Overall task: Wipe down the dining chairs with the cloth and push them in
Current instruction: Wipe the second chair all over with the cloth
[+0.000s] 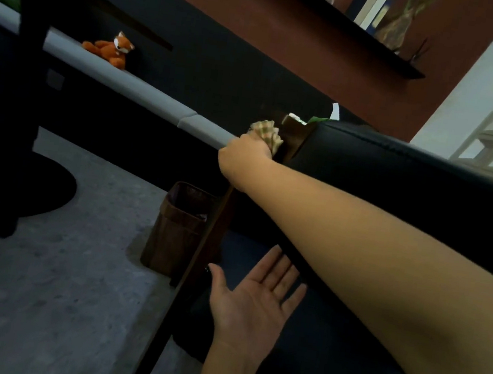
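A dining chair with a black padded backrest (397, 175) and dark wooden frame (292, 136) fills the right of the head view. My right hand (244, 161) grips a bunched checked cloth (266, 133) and presses it against the wooden post at the backrest's left end. My left hand (255, 304) hovers palm up, fingers straight, over the dark seat (309, 367) and beside the frame's lower post. It holds nothing.
A brown wicker bin (180, 228) stands on the grey floor just left of the chair. A dark table with a round pedestal base (14, 181) is at the left. A grey bench (145, 92) with a toy fox (113, 48) runs along the wall.
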